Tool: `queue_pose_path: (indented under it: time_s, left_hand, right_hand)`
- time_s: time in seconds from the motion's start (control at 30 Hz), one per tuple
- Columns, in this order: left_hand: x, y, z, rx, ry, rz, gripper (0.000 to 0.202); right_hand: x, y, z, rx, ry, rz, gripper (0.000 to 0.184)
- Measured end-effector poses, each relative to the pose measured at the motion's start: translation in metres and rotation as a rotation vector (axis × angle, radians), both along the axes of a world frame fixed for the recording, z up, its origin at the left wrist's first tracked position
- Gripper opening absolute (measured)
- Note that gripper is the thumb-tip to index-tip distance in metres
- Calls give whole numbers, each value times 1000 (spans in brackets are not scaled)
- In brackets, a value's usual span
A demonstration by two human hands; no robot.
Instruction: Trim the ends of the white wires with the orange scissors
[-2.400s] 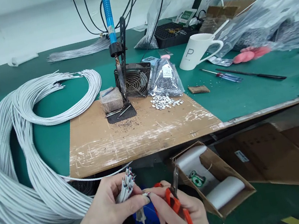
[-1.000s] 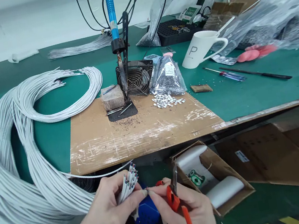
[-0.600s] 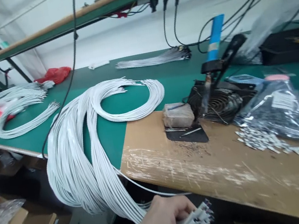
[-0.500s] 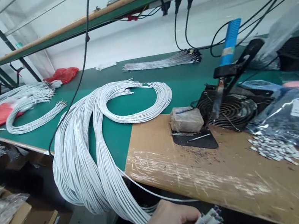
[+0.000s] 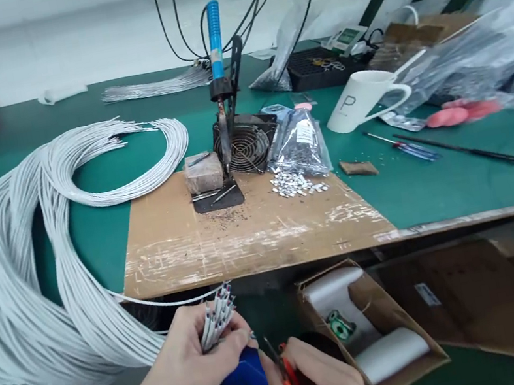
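My left hand [image 5: 201, 355] is closed round the end of a bundle of white cables [image 5: 216, 316]. Their cut ends, with small dark and coloured wire cores, stick up above my fingers. Close by on the right, my right hand [image 5: 319, 377] grips red-handled wire cutters [image 5: 289, 373], whose dark tip points up towards my left hand. My palm and fingers cover part of the cutters. The rest of the long white cables [image 5: 88, 282] runs from my left hand up over the table edge into a large coil.
On a cardboard sheet [image 5: 256, 245] stand a blue-handled soldering iron [image 5: 214, 40], a fan [image 5: 248, 144], and a pile of small white pieces [image 5: 292, 183]. A white mug [image 5: 360, 101] and screwdriver [image 5: 408, 149] lie rightward. Below the edge sits an open carton [image 5: 387, 309].
The view has swung right. My left hand still holds the cable bundle, now with its ends pointing upward. My right hand has come into view with the red-handled wire cutters.
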State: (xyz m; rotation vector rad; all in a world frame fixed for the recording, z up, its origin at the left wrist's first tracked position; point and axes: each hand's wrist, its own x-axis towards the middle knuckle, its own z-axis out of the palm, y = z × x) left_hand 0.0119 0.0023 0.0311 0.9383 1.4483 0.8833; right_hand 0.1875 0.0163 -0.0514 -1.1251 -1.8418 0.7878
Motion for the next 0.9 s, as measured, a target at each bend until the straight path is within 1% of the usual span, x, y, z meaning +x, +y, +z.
queue_pose_path:
  time_s: [0.23, 0.57, 0.7, 0.77, 0.83, 0.9]
  left_hand:
    - [-2, -1, -3, 24, -12, 9, 18]
    - [1, -2, -2, 40, 81, 35, 19]
    - [4, -4, -5, 30, 107, 65, 19]
    - [8, -4, -7, 53, 121, 103, 18]
    - [13, -3, -8, 86, 129, 159, 17]
    - [17, -2, -9, 100, 118, 205, 16]
  right_hand:
    - [-6, -2, -2, 28, 5, 34, 44]
    - [-4, 1, 3, 84, -34, 64, 43]
    - [-2, 1, 0, 156, -60, 35, 40]
    - [-6, -3, -3, 200, -58, 13, 39]
    - [-16, -6, -8, 196, 6, -9, 37]
    - [-27, -5, -12, 115, 165, -67, 38]
